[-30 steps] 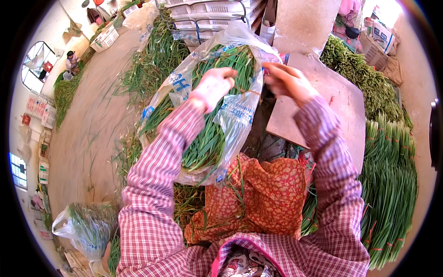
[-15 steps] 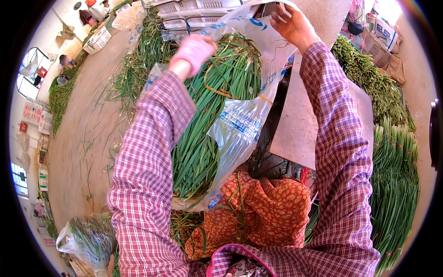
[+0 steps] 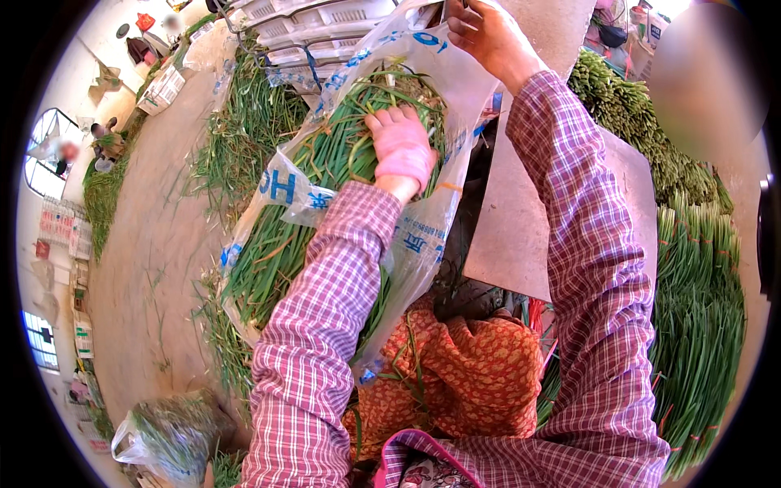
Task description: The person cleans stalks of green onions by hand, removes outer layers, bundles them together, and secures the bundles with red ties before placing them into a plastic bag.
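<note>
My left hand [image 3: 403, 149], in a pink glove that leaves the fingers bare, lies on a pile of garlic chives [image 3: 272, 252] with its fingers spread. The long green leaves fill a clear plastic bag [image 3: 427, 220] with blue print, which lies open in front of me. At the top edge, my right hand [image 3: 498, 45] has curled fingers closed on the rim of this bag, pulling it up and away. Its fingertips are partly cut off by the picture's edge. The left forearm crosses over the bag and hides part of the leaves.
Stacked white crates [image 3: 325, 20] stand beyond the bag. A brown board [image 3: 521, 236] is at right, beside tied green bundles [image 3: 700, 325] and thicker green stalks [image 3: 630, 114]. Loose leaves [image 3: 252, 122] lie on the floor at left, and another filled bag [image 3: 175, 439] sits lower left.
My left hand has come down from the bag's far left rim onto the chives and opened. The bag's left side has spread outward. My right hand stays at the rim, slightly further left.
</note>
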A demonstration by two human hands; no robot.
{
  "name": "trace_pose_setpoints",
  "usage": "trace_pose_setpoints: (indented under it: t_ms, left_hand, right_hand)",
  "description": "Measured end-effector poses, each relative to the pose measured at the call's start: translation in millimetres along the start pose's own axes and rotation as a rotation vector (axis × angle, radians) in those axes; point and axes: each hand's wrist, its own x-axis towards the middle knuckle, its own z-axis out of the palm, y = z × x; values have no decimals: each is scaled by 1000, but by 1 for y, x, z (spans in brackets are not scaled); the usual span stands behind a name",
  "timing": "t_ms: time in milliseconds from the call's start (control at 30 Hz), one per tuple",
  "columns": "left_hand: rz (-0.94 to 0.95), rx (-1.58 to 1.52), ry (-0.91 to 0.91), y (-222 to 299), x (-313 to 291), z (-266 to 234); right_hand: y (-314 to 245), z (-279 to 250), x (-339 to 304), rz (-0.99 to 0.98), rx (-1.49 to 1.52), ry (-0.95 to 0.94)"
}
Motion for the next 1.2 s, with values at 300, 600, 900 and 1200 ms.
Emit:
trace_pose_setpoints:
  t_ms: [300, 600, 900, 1200]
  left_hand:
    - [-107, -48, -241, -17, 31, -10]
    - [-303, -1116, -242, -157, 55, -9]
    - [-290, -725, -303, -145, 77, 4]
    - [-232, -578, -425, -92, 66, -23]
  right_hand:
    - [0, -5, -4, -82, -126, 150]
    - [2, -3, -7, -109, -114, 164]
    - [5, -14, 5, -152, -124, 51]
    - [-2, 6, -18, -175, -173, 79]
